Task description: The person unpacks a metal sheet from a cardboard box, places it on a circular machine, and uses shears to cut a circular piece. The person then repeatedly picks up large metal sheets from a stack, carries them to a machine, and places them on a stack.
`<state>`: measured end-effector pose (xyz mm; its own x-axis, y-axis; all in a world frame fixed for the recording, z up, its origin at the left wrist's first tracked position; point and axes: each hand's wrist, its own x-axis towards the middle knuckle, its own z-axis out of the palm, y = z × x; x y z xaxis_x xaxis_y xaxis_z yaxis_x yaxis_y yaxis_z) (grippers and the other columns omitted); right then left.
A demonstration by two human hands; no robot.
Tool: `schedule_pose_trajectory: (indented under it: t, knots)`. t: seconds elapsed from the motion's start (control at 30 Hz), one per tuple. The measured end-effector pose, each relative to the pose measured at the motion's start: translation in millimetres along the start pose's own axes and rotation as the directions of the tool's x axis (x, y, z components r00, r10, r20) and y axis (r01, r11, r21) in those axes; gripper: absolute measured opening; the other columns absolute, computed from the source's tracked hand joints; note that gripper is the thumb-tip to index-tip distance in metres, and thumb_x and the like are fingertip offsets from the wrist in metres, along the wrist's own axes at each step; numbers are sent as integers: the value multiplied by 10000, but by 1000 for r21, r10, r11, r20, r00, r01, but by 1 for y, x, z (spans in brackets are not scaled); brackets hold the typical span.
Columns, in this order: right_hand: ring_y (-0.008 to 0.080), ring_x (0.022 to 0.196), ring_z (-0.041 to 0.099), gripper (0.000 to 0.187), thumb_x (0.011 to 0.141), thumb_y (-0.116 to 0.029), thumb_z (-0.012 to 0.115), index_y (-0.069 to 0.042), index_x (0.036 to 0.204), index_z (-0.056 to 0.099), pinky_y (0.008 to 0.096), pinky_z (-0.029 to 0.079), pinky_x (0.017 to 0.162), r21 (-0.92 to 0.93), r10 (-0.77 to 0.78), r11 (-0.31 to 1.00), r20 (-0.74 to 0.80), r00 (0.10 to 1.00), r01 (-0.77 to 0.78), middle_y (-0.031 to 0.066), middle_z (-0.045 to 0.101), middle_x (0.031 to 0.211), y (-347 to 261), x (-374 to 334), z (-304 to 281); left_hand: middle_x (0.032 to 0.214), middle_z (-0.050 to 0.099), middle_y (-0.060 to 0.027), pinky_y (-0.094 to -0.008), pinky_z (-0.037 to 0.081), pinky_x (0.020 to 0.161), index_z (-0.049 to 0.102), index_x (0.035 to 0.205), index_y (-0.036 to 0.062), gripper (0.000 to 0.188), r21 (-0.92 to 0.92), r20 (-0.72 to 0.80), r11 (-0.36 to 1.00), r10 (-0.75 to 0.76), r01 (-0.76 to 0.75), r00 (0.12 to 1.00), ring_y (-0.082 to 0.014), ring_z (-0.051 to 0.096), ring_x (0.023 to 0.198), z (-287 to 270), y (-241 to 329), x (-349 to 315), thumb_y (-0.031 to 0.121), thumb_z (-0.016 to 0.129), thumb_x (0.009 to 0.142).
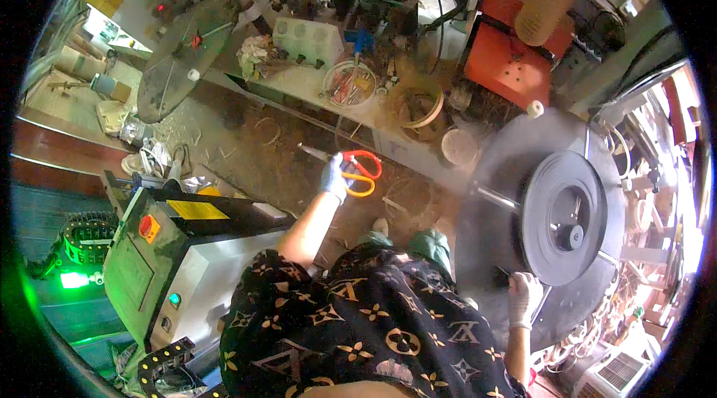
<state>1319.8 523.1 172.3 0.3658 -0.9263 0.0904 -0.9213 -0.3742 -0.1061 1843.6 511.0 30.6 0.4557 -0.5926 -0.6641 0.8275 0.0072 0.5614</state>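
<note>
In my left hand [335,178], which wears a pale glove, is a pair of scissors [365,162] with one red and one orange handle loop. The fingers are closed around it near the pivot, and the blades point away to the far left. My right hand [524,298], in a white glove, is at the near left part of a large dark reel [478,228]. Its fingers are curled, with a thin dark piece by the fingertips; what they grip is too small to make out. A coil of black strip [539,228] is wound around the reel's hub.
To the left stands a grey machine cabinet [216,271] with a red knob [149,226]. Ahead, a bench [299,88] bears a tub of tools [349,84] and a tape roll [427,108]. An orange-red machine [515,43] is beyond the reel. Scraps litter the floor.
</note>
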Motion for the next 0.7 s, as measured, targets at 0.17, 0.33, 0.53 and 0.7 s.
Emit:
schedule_pose_trajectory:
  t: [0.17,0.33,0.53,0.7]
  knots:
    - [272,674,586,89,709,-187,665,-128,760,621,385,457,604,64,-6,998,-39,999,9,58,615,740,-53,72,20,887,636,-15,-377,525,679,576,951,145,214,78,-57,997,9,-4,998,-173,622,801,10,2,81,348,566,882]
    - [281,683,601,67,728,-146,657,-111,781,637,374,474,622,174,112,980,-110,988,-92,80,637,788,-97,139,37,804,634,-7,-372,541,634,570,922,134,169,285,-15,958,-16,19,1000,-164,628,730,54,15,140,298,540,901]
    - [290,713,605,99,760,-173,623,-98,818,654,385,469,660,218,166,967,-150,975,-131,94,639,793,-146,228,39,851,648,-73,-357,508,614,588,946,93,251,762,80,644,11,-68,997,-208,641,764,33,-13,376,325,502,901]
    - [295,735,592,125,779,-208,599,-94,802,643,394,465,658,171,281,953,-206,937,-249,101,628,803,-168,282,74,965,620,-101,-388,463,732,557,1049,72,371,942,333,-20,174,-334,927,-249,597,892,133,-28,447,395,559,866]
